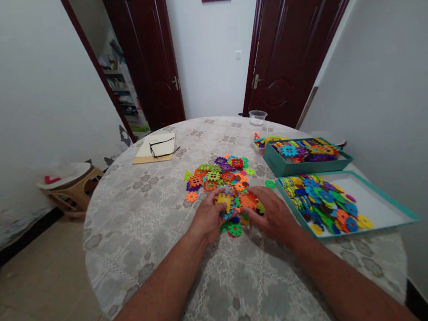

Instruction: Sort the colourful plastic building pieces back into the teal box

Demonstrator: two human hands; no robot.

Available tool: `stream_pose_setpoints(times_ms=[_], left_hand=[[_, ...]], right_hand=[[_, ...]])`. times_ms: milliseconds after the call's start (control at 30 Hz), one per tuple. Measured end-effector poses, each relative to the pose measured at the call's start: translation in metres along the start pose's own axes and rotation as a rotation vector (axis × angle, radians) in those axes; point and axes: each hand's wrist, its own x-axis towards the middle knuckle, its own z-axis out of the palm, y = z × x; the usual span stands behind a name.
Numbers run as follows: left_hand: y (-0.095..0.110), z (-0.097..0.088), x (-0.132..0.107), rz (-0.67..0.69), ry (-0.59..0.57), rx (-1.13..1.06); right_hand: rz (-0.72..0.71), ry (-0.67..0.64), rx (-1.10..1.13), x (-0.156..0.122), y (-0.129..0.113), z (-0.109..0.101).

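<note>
Both hands meet over the table, just on the near side of a pile of colourful plastic building pieces (211, 173). My left hand (209, 214) is closed on a yellow square piece (224, 202) with notched edges. In my right hand (270, 210) is an orange notched piece (248, 201), pinched between thumb and fingers. The two pieces are side by side; whether they are joined I cannot tell. Beneath the hands lies a green round notched disc (235, 229), with other pieces partly hidden. A loose orange disc (192, 197) rests left of the pile.
At the right, a teal box (307, 159) holds sorted pieces. Nearer is its shallow lid (382, 200), with many round discs. Eyeglasses (163, 148) lie on a notebook (146, 148) at the back left. A clear plastic bowl (257, 116) stands near the far edge of the patterned tablecloth (145, 227).
</note>
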Motion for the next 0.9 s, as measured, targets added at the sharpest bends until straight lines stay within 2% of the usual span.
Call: stream_pose_setpoints(times_ms=[100,233,400,600,667,767,900], left_hand=[[0.002,0.001,0.0,-0.033,0.002,-0.005],[0.0,0.005,-0.002,-0.071,-0.105,-0.089],[-0.007,0.005,-0.004,0.014,-0.147,0.117],[-0.001,0.001,-0.008,0.219,-0.127,0.414],[0.001,0.001,-0.01,0.292,-0.144,0.516],[-0.001,0.003,-0.013,0.348,-0.227,0.634],[-0.008,0.005,-0.014,0.422,-0.284,0.695]], right_hand=[[0.016,0.057,0.05,-0.001,-0.005,0.004],[-0.053,0.011,0.077,-0.003,-0.015,0.02],[-0.049,-0.048,0.151,-0.001,-0.019,0.022],[0.267,-0.036,0.31,0.002,-0.025,0.012],[0.372,-0.077,0.381,0.003,-0.026,0.011],[0.488,-0.179,0.471,0.005,-0.023,0.006],[0.551,-0.277,0.503,0.008,-0.017,-0.01]])
